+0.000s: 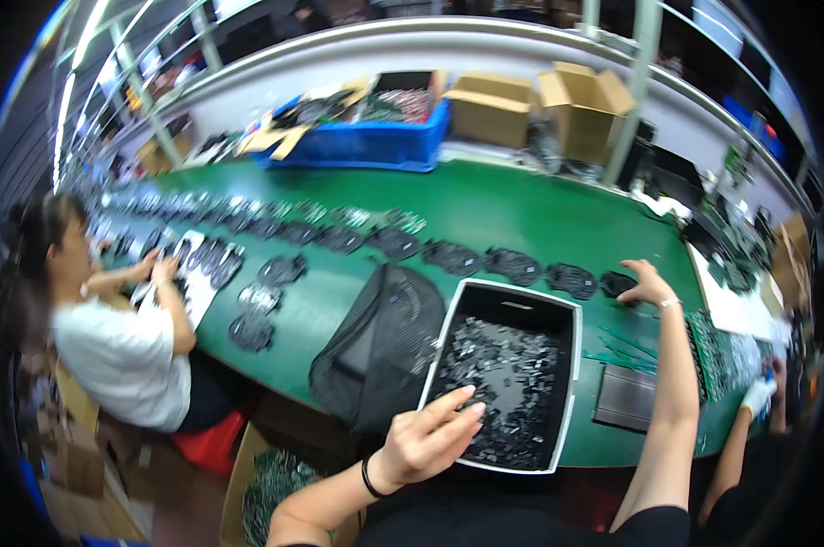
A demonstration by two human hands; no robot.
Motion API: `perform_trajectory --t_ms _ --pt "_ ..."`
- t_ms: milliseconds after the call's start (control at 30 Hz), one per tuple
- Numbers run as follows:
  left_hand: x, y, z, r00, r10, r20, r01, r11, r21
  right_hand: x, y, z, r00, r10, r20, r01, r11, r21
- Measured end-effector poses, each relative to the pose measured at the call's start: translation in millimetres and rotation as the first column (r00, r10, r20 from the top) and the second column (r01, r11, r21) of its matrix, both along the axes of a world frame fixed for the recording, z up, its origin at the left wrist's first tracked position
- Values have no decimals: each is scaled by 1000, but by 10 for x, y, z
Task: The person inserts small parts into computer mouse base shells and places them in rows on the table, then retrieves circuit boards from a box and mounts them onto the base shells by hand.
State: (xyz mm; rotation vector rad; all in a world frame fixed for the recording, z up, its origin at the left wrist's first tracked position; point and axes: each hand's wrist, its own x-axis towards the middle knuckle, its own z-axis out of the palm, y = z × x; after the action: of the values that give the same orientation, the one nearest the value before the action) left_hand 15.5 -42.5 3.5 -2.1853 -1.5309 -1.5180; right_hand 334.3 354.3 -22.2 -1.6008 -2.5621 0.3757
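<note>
My left hand (427, 439) is over the near left edge of a white-rimmed black bin (573, 365), its fingers partly stretched and slightly apart. I make out nothing held in them. Inside the bin lie many small black plastic pieces (512, 419). At arm's length, my right hand (649, 284) has thumb and fingers around the right side of a flat black plastic part (615, 284). That part lies on the green table at the right end of a curved row of similar black parts (512, 266).
A black mesh bag (380, 337) leans left of the bin. Green strips (623, 346) and a grey metal box (625, 397) lie to its right. A blue crate (357, 150) and cardboard boxes (489, 105) line the back. Co-workers sit left (125, 337) and right (758, 401).
</note>
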Motion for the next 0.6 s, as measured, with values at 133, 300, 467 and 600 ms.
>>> perform_trajectory --t_ms 133,300,467,600 --pt "-719 -523 -248 832 274 483 -387 910 151 -960 -978 552 844 208 -495 -235 972 8" --pt "-1799 -1355 -1228 197 480 855 -780 605 -160 -1129 -2369 807 735 643 -215 -606 766 217" --pt "-1956 -3330 -3389 -197 960 197 -781 -32 -624 -1554 -3000 614 732 601 -319 -615 785 68" --pt "-1608 -3520 -4033 -25 992 -124 -474 -121 -872 -1344 -3113 395 886 300 -352 -269 954 135"
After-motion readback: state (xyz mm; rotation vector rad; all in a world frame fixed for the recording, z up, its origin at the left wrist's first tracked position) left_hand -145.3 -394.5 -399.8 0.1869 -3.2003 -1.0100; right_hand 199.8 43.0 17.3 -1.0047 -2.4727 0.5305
